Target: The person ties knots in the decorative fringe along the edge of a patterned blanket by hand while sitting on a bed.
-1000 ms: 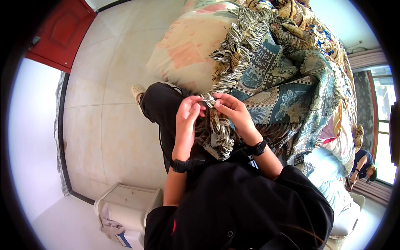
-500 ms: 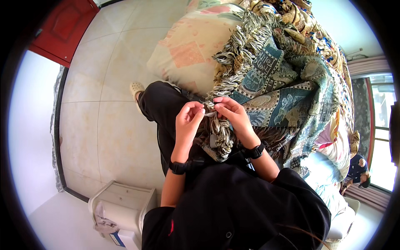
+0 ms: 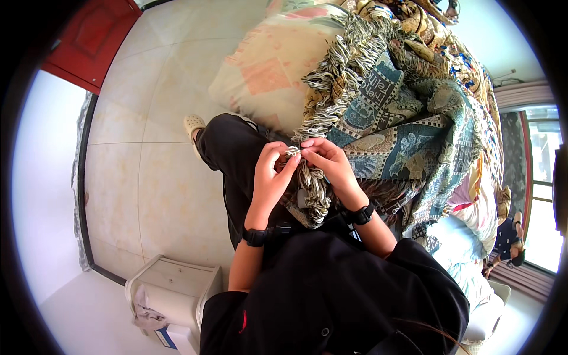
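Note:
A woven blue-green and beige blanket lies bunched over the bed and reaches my lap. Along its near edge runs a thick fringe of cream, black and brown yarn strands. My left hand pinches a tuft of this fringe between thumb and fingertips. Close against it, my right hand is closed too, its thumb and forefinger meeting on the same strands. Exactly which strands each hand has is too small to make out. Both wrists wear black bands.
A pale sheet with peach patches covers the bed's edge. White drawers stand at lower left on the tiled floor. A red door is at upper left. Another person is by the window at right.
My left hand has shifted slightly right, nearly meeting the right hand. The light strands stretched between my hands are now gathered at the fingertips. The other person has moved a little.

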Action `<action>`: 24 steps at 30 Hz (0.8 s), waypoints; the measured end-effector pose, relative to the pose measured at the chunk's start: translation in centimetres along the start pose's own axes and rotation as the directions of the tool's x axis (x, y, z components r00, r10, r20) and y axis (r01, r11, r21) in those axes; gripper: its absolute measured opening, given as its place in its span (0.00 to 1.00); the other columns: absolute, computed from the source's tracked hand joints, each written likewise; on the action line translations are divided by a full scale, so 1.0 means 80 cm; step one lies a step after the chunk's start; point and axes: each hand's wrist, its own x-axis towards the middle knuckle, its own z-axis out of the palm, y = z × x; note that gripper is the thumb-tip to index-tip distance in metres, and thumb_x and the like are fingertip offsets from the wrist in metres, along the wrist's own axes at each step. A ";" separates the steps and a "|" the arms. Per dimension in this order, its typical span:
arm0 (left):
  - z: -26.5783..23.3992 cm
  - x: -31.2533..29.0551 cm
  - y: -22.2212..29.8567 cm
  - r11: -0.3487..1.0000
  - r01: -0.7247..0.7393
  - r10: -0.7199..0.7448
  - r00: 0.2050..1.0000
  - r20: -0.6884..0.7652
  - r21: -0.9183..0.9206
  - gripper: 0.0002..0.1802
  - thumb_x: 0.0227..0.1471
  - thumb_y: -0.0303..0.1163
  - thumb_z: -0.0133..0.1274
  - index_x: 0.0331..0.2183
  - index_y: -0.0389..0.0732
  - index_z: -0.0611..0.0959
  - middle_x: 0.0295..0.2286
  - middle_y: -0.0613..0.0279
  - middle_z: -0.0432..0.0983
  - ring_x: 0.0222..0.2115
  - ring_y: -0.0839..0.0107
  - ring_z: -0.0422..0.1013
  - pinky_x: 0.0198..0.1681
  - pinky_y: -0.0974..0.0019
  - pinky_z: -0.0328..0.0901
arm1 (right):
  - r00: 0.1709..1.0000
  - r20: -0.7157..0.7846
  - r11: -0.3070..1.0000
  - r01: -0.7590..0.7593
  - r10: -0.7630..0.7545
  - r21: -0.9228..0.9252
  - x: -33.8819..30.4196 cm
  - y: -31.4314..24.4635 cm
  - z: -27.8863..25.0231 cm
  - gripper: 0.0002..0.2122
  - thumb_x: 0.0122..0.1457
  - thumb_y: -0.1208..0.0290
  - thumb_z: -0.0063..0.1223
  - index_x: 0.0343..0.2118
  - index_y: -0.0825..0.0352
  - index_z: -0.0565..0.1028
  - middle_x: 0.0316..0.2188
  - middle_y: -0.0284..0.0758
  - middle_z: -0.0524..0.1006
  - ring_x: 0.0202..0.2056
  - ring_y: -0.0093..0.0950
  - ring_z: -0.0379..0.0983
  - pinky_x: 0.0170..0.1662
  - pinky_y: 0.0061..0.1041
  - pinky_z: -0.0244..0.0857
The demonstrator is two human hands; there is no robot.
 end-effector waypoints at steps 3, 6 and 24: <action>0.000 -0.002 0.007 0.997 0.061 -0.062 0.998 -0.013 -0.054 0.09 0.50 0.25 0.56 0.34 0.32 0.75 0.33 0.68 0.68 0.29 0.84 0.66 0.30 0.80 0.61 | 1.000 -0.005 1.000 0.004 -0.004 -0.002 0.000 0.005 0.000 0.09 0.57 0.76 0.52 0.41 0.69 0.73 0.32 0.26 0.74 0.36 0.14 0.68 0.41 0.14 0.61; -0.003 0.001 0.005 0.978 0.082 -0.078 0.997 0.024 -0.193 0.07 0.49 0.22 0.55 0.33 0.33 0.76 0.32 0.70 0.68 0.30 0.85 0.66 0.33 0.79 0.61 | 1.000 0.005 1.000 0.019 -0.019 0.000 0.000 0.005 0.000 0.08 0.57 0.76 0.52 0.40 0.68 0.72 0.32 0.26 0.73 0.36 0.14 0.67 0.41 0.14 0.61; -0.002 -0.001 -0.014 0.708 0.445 -0.323 0.894 0.309 -0.548 0.07 0.49 0.29 0.46 0.32 0.40 0.75 0.29 0.72 0.68 0.32 0.81 0.63 0.39 0.74 0.58 | 0.996 0.034 0.991 0.076 -0.080 0.114 0.003 0.013 -0.002 0.03 0.58 0.79 0.50 0.33 0.66 0.69 0.30 0.25 0.72 0.34 0.14 0.67 0.40 0.14 0.61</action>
